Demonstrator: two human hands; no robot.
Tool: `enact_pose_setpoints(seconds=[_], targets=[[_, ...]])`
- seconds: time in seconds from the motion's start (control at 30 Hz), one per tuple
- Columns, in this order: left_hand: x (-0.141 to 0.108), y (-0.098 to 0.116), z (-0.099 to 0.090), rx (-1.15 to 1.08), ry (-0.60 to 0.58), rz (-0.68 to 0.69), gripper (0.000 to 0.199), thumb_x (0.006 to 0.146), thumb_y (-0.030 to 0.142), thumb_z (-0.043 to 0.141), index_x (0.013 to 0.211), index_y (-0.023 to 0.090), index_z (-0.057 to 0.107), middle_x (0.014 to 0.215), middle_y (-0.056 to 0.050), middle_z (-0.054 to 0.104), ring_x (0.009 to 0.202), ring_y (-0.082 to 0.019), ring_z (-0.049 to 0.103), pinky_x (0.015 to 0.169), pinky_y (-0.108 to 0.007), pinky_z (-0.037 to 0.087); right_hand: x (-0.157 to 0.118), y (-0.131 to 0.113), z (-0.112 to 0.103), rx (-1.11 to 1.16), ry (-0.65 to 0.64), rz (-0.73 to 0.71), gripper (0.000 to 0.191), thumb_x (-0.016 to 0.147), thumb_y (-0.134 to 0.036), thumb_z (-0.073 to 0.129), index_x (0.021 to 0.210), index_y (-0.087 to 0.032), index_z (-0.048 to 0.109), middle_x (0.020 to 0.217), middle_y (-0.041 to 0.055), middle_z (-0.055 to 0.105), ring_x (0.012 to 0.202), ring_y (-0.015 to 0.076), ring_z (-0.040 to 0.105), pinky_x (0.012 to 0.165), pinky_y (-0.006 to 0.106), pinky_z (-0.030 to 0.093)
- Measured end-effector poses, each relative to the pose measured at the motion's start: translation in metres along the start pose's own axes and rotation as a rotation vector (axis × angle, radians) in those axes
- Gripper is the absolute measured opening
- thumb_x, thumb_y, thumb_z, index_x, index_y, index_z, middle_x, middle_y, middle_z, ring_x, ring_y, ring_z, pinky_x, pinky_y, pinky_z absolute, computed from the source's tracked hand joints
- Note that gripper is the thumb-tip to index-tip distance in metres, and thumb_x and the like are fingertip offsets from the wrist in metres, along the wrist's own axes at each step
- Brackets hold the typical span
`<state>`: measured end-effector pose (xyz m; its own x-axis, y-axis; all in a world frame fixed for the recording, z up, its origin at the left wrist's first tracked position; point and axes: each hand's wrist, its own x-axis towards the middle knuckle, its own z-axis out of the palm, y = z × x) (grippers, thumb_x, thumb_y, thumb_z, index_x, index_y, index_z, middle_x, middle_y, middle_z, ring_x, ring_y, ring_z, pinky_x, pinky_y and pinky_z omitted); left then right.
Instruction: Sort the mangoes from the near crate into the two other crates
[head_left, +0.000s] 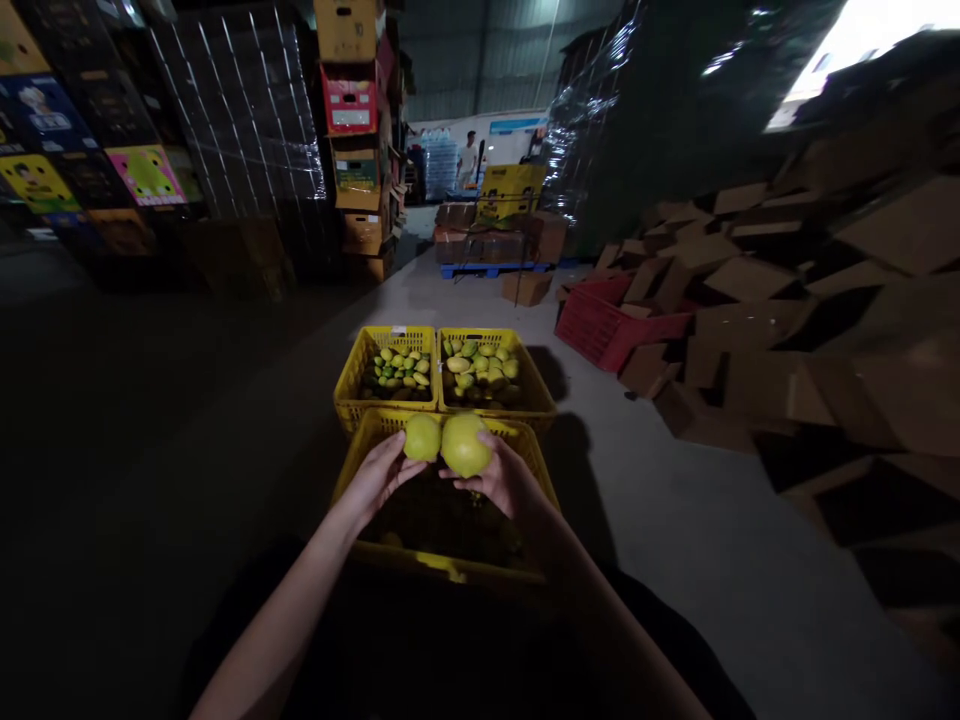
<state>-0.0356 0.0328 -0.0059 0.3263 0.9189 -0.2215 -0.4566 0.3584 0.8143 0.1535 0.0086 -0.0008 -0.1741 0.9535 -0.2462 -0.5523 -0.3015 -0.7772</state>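
My left hand (381,474) is closed around a smaller yellow-green lemon (423,438). A larger yellow lemon (466,446) is gripped by my right hand (498,474), side by side with the first. Both lemons are held up over the near yellow crate (444,565), whose inside is dark, so its contents are hard to make out. Just beyond stand two more yellow crates. The left crate (346,385) holds small green and yellow lemons (401,368); the right crate (534,388) holds larger, paler ones (487,365).
Flattened cardboard boxes (757,280) lie heaped on the right, beside a red crate (600,325). A blue pallet (491,270) with boxes stands ahead. Stacked cartons (356,180) and wrapped stacks (240,120) rise at the left. A person (468,160) is visible at the back.
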Motion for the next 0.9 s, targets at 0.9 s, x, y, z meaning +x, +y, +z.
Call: enact_pose_setpoints(seconds=[0.9], targets=[[0.009,-0.008,0.009,0.271,0.015,0.331,0.045,0.057,0.016,0.082,0.098,0.02,0.064,0.099,-0.002,0.065,0.098,-0.016,0.059,0.09,-0.023,0.044,-0.005,0.005,-0.002,-0.483,0.354,-0.549,0.066,0.039,-0.011,0.085,0.096,-0.025,0.054,0.099,-0.0014,0.063,0.084,0.0144,0.06,0.072,0.023,0.051]])
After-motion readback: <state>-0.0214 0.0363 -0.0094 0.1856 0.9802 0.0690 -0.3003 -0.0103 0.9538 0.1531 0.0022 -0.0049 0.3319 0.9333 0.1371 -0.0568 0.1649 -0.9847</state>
